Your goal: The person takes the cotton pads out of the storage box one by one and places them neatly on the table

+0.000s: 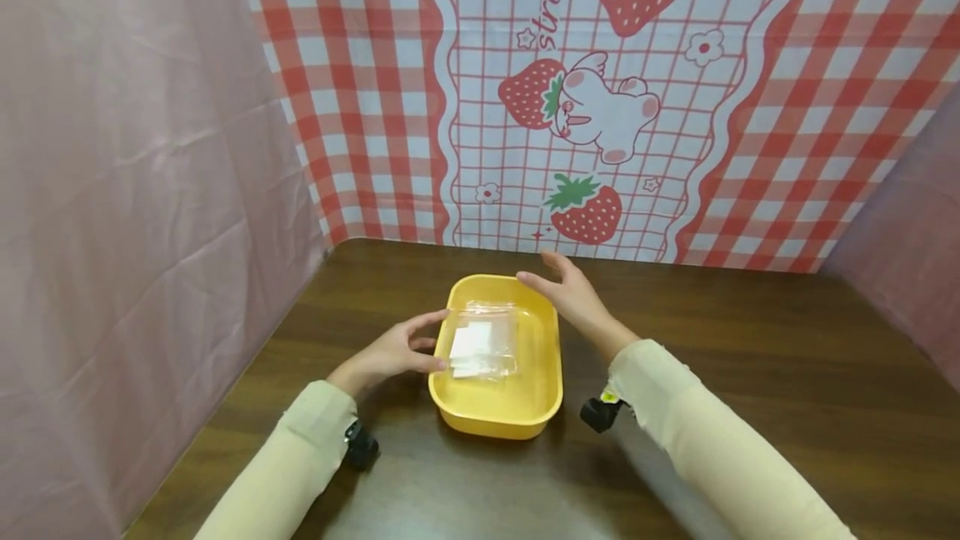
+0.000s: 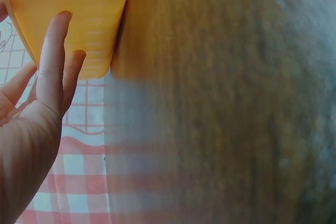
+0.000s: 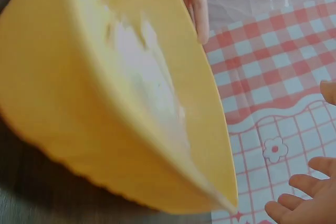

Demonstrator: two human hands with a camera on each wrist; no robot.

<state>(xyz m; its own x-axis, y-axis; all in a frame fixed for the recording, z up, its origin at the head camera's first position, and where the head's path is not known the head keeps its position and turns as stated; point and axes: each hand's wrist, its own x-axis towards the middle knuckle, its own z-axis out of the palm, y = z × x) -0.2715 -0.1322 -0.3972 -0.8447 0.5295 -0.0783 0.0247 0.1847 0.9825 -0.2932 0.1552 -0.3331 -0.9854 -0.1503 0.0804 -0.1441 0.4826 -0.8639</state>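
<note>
A yellow plastic basin [image 1: 495,425] stands on the table, with clear plastic bags [image 1: 504,342] holding something white lying in its left half. Beside the left wall is my left hand [image 1: 390,350], its thumb and fingertips at the rim. The left wrist view shows its loosely extended fingers [image 2: 51,72] against the basin's outer wall [image 2: 97,19]. My right hand [image 1: 581,302] hovers by the far right corner of the basin. In the right wrist view that hand [image 3: 315,198] has its fingers spread and stays apart from the basin [image 3: 47,72]; the bags [image 3: 142,72] look blurred there.
The dark wooden table [image 1: 480,494] extends around the basin on all sides. Behind it hangs a red-and-white checked cloth [image 1: 375,107] with strawberry prints. Pinkish cloth [image 1: 165,190] covers the left side, and more hangs at the right.
</note>
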